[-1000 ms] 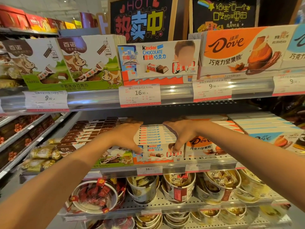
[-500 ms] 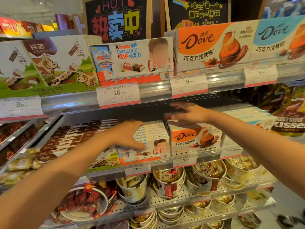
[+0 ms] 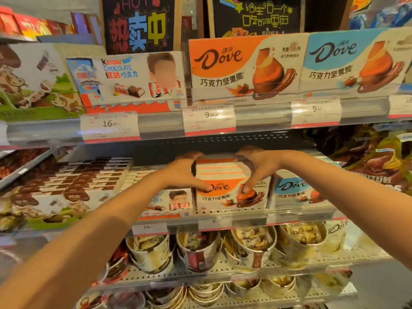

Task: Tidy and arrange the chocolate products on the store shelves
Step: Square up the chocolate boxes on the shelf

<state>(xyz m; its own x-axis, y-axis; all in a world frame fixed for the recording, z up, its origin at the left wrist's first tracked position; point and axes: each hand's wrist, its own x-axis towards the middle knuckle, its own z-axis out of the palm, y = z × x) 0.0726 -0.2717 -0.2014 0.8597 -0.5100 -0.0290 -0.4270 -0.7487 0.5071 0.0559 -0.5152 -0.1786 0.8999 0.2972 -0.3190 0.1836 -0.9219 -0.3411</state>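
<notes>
Shelving point(image 3: 249, 216) of perforated metal was seen across the whole view, tiered, each tier faced by a price rail so that stock could be read against its label. Large display boxes point(image 3: 245, 65) were stood upright on the top tier, fronts outward, presumably as signage. On the middle tier, flat chocolate boxes were packed in rows by brand: dark-and-white bars point(image 3: 89, 175) at left, Kinder boxes point(image 3: 169, 201) next, blue Dove boxes point(image 3: 296, 190) at right. Paper tubs point(image 3: 200, 248) of wrapped sweets were held on the tier below. Between Kinder and blue Dove, the orange Dove stack point(image 3: 225, 186) was gripped from both sides. The left hand point(image 3: 185, 175) was curled round its left edge, thumb laid across the front. The right hand point(image 3: 256, 168) was curled over the right top corner, thumb pinching the front face. This two-sided hold was judged to serve squaring the stack and drawing it flush to the shelf front.
</notes>
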